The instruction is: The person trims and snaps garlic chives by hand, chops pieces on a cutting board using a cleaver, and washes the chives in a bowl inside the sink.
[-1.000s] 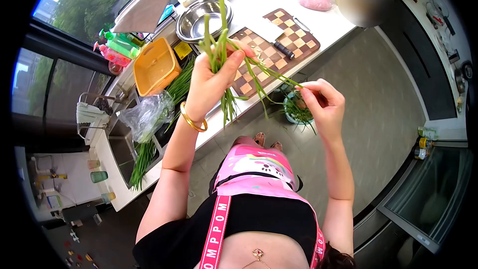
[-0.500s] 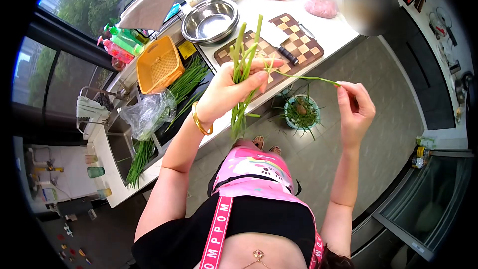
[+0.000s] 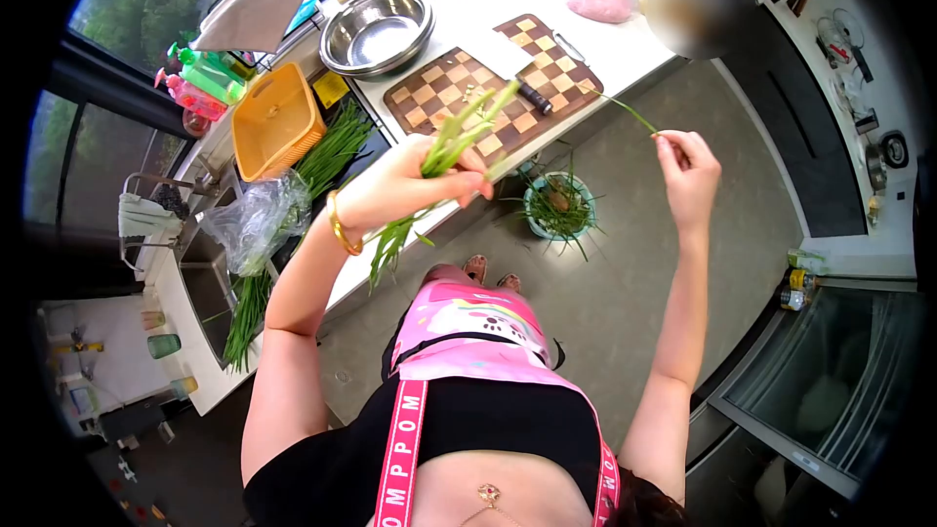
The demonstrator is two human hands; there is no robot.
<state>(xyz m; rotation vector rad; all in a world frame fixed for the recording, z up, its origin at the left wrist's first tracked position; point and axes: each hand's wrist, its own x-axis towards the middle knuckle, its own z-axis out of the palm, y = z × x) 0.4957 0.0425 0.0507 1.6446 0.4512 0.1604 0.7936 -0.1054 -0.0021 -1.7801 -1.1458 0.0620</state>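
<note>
My left hand (image 3: 405, 185) is closed around a bunch of green stems (image 3: 461, 129), with leafy ends hanging below the wrist side. My right hand (image 3: 689, 174) pinches the end of a single thin green stem (image 3: 630, 109), which sticks out toward the counter, apart from the bunch. Behind the left hand lies a checkered cutting board (image 3: 415, 96) with small pale bits on it. A cleaver (image 3: 500, 57) rests across the board, its dark handle toward me. On the floor between my hands stands a light blue bin (image 3: 590, 205) with green scraps inside and over its rim.
A yellow basket (image 3: 256, 148), nested steel bowls (image 3: 420, 37) and long green leaves (image 3: 337, 148) sit along the counter. A clear plastic bag (image 3: 259, 220) lies by the sink (image 3: 202, 268). Bagged pink meat (image 3: 597, 0) stands at the back, near a small knife (image 3: 569, 45).
The thin stem reached from the bunch to my right hand earlier; now it is separate from the bunch. The bunch has tilted and dropped slightly. The whole view has shifted.
</note>
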